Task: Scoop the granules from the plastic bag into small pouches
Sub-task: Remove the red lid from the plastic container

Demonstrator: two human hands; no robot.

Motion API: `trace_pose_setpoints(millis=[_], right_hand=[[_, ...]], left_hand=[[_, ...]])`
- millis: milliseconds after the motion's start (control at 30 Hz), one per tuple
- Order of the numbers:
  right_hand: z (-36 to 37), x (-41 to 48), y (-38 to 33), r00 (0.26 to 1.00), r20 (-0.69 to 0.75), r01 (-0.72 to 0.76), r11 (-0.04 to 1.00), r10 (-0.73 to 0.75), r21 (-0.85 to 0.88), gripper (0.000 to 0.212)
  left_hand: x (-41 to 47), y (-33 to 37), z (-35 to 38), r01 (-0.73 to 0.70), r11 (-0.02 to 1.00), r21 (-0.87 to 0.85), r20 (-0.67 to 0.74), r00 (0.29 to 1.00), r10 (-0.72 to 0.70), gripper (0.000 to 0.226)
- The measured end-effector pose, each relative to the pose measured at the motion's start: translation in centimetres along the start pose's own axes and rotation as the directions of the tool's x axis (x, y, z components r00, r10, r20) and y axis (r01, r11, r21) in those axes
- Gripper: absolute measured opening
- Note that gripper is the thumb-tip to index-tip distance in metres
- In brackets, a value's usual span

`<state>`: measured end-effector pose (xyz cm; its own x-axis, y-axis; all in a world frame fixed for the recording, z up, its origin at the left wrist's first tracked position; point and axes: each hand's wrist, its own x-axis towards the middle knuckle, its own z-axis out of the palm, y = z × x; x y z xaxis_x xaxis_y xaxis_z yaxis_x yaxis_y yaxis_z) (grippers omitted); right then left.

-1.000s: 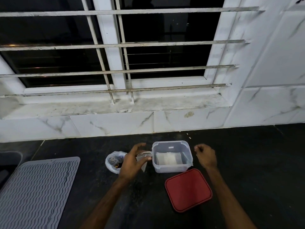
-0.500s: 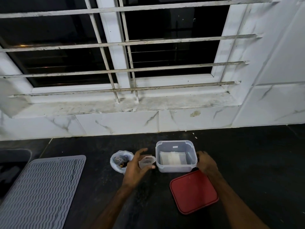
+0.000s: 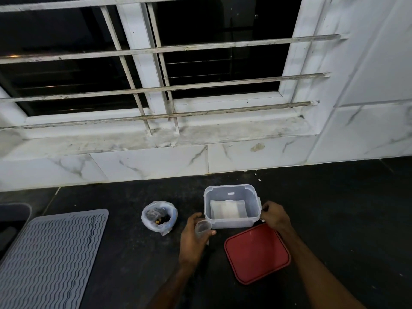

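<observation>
1. Grey ribbed mat (image 3: 51, 257). Lay flat on the dark countertop (image 3: 124, 253), well to the left of the left hand. Not in use.

2. Plastic bag (image 3: 147, 220). Stood open-mouthed, rim rolled down, near the left hand on its left and slightly beyond it. Dark granules (image 3: 161, 219) showed inside, a few yellowish bits among them. Nothing was touching it.

3. Left hand (image 3: 193, 240). Thumb and fingers were curled round a small clear cup (image 3: 202, 227), mouth upward; whether it held anything could not be told. Over the last second this hand had drawn a little nearer the body, the cup kept in its grip.

4. Clear container (image 3: 231, 221). Lidless, it sat between the two hands, just right of the cup. White pouches (image 3: 227, 208) lay flat on its floor, none yet taken out.

5. Right hand (image 3: 276, 216). Its fingers were curled on the container's right wall near the clasp, gripping it. A second earlier it hung free to the right of the box; it had since closed in.

6. Red lid (image 3: 256, 253). Lay on the countertop just nearer than the right hand, under its forearm.

Assessment: the box looked braced so a pouch could be lifted out. Scooping from the bag had probably not begun, and the cup was the likely scoop.
</observation>
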<state>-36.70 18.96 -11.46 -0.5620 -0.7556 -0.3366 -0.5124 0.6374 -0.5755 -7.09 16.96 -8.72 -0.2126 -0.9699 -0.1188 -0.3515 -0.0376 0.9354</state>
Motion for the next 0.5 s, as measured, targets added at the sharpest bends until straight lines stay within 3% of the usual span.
trace_pose_setpoints(millis=[200, 367, 500], right_hand=[[-0.4, -0.3, 0.8, 0.999, -0.024, -0.041, 0.993, 0.044, 0.111, 0.01], [-0.7, -0.2, 0.7, 0.991, -0.121, -0.038, 0.979, 0.063, 0.199, 0.007], [-1.5, 0.1, -0.1, 0.981, -0.177, -0.036, 0.965, 0.085, 0.261, 0.008]], left_hand=[[-0.1, -0.1, 1.3, 0.032, 0.999, -0.028, -0.005, 0.999, -0.032, 0.075], [-0.1, -0.4, 1.0, -0.003, 1.0, 0.025, 0.013, 1.0, 0.003, 0.101], [0.3, -0.5, 0.2, 0.003, 1.0, 0.006, 0.041, 0.999, -0.003, 0.105]])
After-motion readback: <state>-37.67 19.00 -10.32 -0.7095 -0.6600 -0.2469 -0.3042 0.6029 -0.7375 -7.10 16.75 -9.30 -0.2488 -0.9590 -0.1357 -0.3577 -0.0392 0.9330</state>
